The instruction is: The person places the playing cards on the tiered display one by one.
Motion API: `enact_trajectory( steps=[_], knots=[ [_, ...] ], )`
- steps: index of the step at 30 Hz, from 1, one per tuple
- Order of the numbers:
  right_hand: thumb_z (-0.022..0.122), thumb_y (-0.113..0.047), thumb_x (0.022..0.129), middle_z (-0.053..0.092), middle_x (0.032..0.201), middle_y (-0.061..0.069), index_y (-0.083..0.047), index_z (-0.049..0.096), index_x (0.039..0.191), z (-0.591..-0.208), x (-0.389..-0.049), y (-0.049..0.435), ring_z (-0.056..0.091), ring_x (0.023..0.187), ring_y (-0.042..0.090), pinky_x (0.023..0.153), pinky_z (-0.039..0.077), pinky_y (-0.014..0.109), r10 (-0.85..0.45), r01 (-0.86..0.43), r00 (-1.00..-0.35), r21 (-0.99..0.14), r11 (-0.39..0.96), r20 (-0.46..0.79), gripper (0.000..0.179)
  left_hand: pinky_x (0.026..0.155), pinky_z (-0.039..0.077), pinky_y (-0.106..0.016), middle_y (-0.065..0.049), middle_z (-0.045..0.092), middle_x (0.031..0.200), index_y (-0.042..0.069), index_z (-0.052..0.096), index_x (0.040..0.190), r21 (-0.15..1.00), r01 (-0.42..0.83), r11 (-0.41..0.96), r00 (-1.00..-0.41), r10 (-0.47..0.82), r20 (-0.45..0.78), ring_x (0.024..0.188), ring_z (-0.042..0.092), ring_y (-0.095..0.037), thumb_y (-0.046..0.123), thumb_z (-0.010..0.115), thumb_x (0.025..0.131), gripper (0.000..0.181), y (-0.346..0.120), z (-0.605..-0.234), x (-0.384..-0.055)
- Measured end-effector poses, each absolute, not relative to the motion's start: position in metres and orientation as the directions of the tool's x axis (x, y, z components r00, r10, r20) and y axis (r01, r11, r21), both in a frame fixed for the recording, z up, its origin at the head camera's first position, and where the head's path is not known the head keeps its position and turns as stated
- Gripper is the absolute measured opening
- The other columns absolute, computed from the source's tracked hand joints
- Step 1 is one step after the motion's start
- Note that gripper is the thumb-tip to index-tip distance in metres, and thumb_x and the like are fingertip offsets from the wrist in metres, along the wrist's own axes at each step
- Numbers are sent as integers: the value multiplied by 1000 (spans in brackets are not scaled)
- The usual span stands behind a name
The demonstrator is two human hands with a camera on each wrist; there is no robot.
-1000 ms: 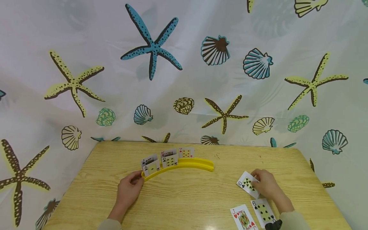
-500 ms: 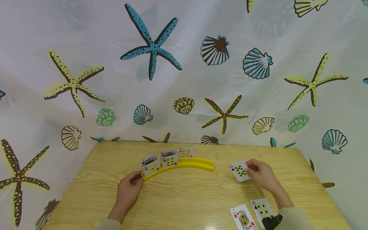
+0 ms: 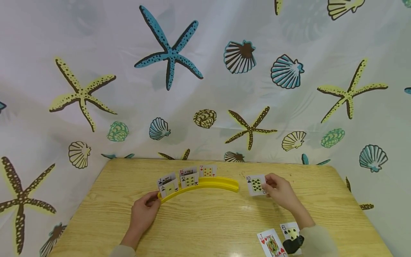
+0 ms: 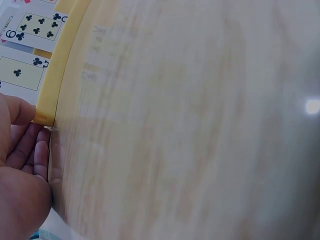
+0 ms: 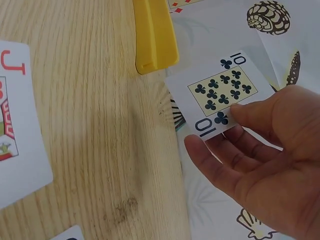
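The right hand (image 3: 282,192) pinched the ten (image 3: 255,184) above the table (image 3: 205,225), near the rack (image 3: 221,183). The left hand (image 3: 145,210) gripped the rack's left end, where the ace (image 3: 168,188) stood.

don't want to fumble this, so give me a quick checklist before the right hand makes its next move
1. Card held: ok, the right hand pinches the ten of clubs.
2. Card facing the person: ok, its face shows in the head view.
3. Rack steadied: ok as far as it shows, the left hand touches the left end of the yellow rack.
4. Room in the rack: ok, bare groove shows to the right of the seven of diamonds.
5. Card lined up over the groove: not ok, it is off to the right of the rack's right end.
6. Grip firm enough: cannot tell, pressure does not show.
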State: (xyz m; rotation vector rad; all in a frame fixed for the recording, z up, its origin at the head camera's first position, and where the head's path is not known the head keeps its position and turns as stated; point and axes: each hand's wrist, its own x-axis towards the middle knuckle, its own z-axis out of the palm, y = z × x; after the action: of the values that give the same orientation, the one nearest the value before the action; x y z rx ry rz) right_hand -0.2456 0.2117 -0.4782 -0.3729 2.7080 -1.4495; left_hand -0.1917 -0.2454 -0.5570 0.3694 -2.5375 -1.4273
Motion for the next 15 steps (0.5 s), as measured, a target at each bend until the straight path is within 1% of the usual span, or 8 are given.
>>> enact_trajectory(
  steps=[4,8,11,15],
  knots=[
    [61,-3,105,66,101,18,9,60,122,-477,-248,201,68,88,26,74,64,43,-233,-178,-970,-841,510,64,21,76,52,-14,-19,76,123,3,72,132,857,-118,501,-948,-315,54,99,72,-18,11,65,100,33,-246,-558,-192],
    [62,-4,104,65,100,18,9,59,119,-477,-250,190,67,87,25,72,64,42,-245,-198,-966,-850,488,85,19,77,52,-14,-19,76,124,3,72,132,859,-111,500,-948,-312,59,98,72,-17,11,65,101,33,-247,-560,-194],
    [63,-4,103,66,99,18,7,61,117,-477,-252,182,66,86,23,69,63,35,-244,-211,-965,-847,489,99,17,77,53,-13,-19,76,123,3,72,131,860,-106,498,-948,-313,64,97,72,-14,10,66,100,32,-247,-561,-194],
    [66,-4,102,69,97,15,5,65,115,-477,-255,171,67,85,24,67,58,24,-238,-220,-965,-831,512,109,16,76,53,-14,-19,76,122,3,73,131,860,-107,498,-947,-316,65,95,71,-14,10,65,100,32,-247,-561,-193]
  ],
)
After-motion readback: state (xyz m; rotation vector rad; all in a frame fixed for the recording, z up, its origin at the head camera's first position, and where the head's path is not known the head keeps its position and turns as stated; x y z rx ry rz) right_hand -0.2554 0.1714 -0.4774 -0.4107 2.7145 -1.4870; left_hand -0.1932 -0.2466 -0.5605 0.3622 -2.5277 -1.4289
